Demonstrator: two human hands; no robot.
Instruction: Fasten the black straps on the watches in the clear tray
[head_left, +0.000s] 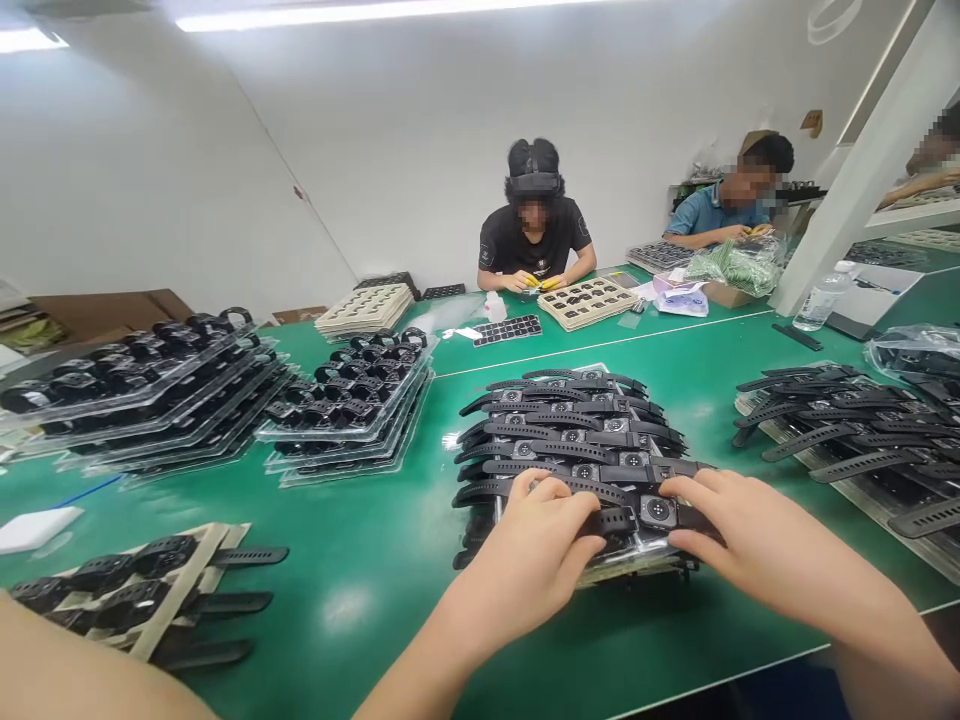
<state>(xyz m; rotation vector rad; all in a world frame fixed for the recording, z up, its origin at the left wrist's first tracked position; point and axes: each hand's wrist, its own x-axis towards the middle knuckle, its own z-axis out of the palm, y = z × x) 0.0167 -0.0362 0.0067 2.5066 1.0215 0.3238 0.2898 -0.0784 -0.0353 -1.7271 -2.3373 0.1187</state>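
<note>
Up front on the green desk (360, 560), left hand (536, 545) and right hand (739, 540) both pinch the nearest smartwatch (654, 510) on the stack; looks mid-seating, next wants a gentle press.

A black smartwatch (654, 510) with a square face and ridged strap lies flat across the near edge of a stacked pile of like watches (574, 430) on a green table (360, 580).

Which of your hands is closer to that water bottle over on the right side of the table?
The right hand. It rests on the near watch of the stack, on the side toward the water bottle. The left hand grips the strap farther left.
</note>
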